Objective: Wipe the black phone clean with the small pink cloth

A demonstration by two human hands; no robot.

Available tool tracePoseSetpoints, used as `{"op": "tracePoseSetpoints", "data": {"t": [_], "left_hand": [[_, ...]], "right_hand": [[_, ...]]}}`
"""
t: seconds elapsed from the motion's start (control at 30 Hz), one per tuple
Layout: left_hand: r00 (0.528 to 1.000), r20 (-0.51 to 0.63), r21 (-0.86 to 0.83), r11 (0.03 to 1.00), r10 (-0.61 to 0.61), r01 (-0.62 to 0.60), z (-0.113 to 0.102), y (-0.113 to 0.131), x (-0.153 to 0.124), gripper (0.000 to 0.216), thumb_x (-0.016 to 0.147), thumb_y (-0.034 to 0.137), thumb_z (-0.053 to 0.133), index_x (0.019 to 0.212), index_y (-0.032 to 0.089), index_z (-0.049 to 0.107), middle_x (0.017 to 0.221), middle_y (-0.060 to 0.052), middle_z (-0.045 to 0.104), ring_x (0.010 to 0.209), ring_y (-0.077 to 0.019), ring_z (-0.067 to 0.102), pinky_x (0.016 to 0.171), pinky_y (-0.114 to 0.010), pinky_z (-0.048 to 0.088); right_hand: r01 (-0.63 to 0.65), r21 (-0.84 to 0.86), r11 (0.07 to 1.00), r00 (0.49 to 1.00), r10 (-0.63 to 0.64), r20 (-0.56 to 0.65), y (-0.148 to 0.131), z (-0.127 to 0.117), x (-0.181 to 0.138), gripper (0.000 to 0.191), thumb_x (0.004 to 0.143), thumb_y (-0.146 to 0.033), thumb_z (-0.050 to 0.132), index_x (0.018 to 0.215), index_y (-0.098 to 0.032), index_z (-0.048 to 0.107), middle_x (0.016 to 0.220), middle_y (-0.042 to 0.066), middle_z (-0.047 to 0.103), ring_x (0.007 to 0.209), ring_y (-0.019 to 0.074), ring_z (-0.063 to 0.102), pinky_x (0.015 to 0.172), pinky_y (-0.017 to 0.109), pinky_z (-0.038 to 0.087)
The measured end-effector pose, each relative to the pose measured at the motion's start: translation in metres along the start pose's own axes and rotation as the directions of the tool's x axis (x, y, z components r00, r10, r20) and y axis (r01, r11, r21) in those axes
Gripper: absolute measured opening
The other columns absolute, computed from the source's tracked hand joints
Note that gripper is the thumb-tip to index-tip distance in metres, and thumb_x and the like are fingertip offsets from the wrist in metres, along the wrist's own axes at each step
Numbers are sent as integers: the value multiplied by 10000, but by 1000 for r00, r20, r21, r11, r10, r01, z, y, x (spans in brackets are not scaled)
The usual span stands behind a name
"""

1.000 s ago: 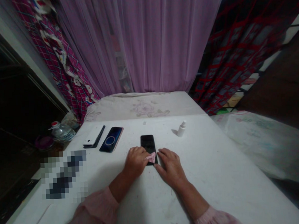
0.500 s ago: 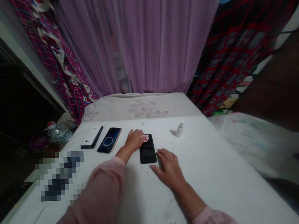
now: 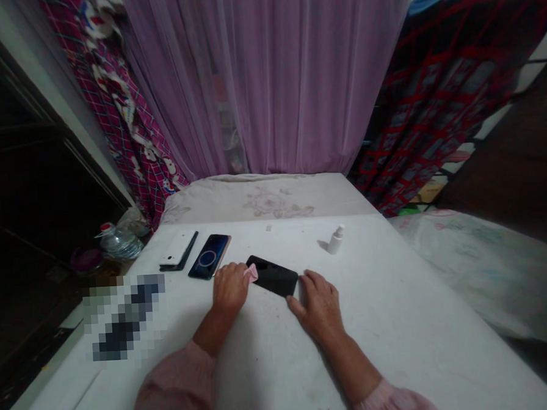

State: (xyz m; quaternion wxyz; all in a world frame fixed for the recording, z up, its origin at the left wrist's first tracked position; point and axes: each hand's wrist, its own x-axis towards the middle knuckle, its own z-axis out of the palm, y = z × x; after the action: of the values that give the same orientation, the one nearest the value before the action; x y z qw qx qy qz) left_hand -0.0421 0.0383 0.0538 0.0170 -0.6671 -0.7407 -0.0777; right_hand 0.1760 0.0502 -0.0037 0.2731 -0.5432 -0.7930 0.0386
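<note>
Pinched in the left hand (image 3: pixel 229 288): a cloth (image 3: pixel 251 272), pressed on the left end of the black phone (image 3: pixel 273 276), lying slantwise mid-surface (image 3: pixel 399 321). Laid loose at its right corner: the right hand (image 3: pixel 320 299), fingers spread, gripping nothing. Likely to spin or skid under a hard wipe, steadied at one corner only; may bump the blue phone (image 3: pixel 209 256) nearby. Counted: three phones surely, perhaps a fourth beneath the white phone (image 3: pixel 177 249); one cloth; one spray bottle (image 3: pixel 336 240).

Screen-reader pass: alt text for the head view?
Left hand holds a pink cloth at one end of a black phone on a white table; right hand touches the other end. A blue phone, a white phone and a small white bottle lie beyond.
</note>
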Motion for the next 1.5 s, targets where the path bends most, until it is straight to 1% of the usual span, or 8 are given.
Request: {"op": "tracePoseSetpoints", "data": {"t": [0.27,0.47,0.57,0.83,0.93,1.1,1.2,1.5], "left_hand": [[985,61,-153,977,158,-148,-4,18,-60,184,943,214,447,884,218,621,887,-55,655,862,-229,578,779,-357,409],[978,-135,-265,945,158,-189,4,-5,-35,233,916,201,409,922,197,642,1076,-94,668,1007,-234,584,887,-367,427],[982,-111,-298,937,153,-180,11,-8,-29,228,904,213,422,935,211,648,1002,-68,695,978,-229,609,866,-360,435],[958,68,-368,899,280,-237,-3,23,-54,129,893,219,519,886,240,646,844,-23,700,846,-210,631,791,-330,428],[975,76,-357,918,210,-170,-5,20,-50,125,895,223,527,885,245,650,830,-14,700,820,-204,632,762,-309,432],[1000,6,-325,946,11,-8,1,-5,-28,160,918,244,487,972,256,637,909,-6,712,880,-199,634,772,-290,443],[999,-21,-364,931,-43,32,2,-12,-22,197,908,243,492,1064,261,612,965,-3,719,907,-198,648,787,-290,457],[964,-242,-453,865,111,-213,4,20,2,246,915,146,450,1060,231,630,998,-18,694,940,-171,633,841,-266,468]], "right_hand": [[-15,10,1000,999,15,-34,18,7,12,556,866,-501,543,1276,-125,558,1293,193,571,1208,334,497,953,478,398],[-108,-93,990,993,111,28,4,-21,-1,235,897,-344,507,993,-179,645,957,123,674,866,272,600,747,389,413],[-123,-87,989,989,130,69,-3,-26,-7,191,901,-302,488,936,-196,643,844,93,676,784,249,601,702,364,398],[0,179,984,1000,-5,27,6,-11,7,363,861,-338,532,1194,-202,587,1131,95,675,1041,262,596,876,402,426],[-19,161,987,999,14,30,0,-12,0,461,832,-397,568,1244,-191,553,1165,118,654,1065,291,584,881,422,423],[-34,37,999,999,33,27,-25,-7,-9,715,730,-519,686,1302,-132,503,1235,194,586,1111,362,524,882,472,407],[-47,5,999,997,47,54,-33,-8,-4,690,709,-435,694,1288,-108,511,1217,205,587,1076,363,526,864,469,417],[106,230,967,976,-146,164,7,-31,0,641,646,-194,552,1286,-168,519,1248,123,608,1124,288,544,951,426,420]]}}
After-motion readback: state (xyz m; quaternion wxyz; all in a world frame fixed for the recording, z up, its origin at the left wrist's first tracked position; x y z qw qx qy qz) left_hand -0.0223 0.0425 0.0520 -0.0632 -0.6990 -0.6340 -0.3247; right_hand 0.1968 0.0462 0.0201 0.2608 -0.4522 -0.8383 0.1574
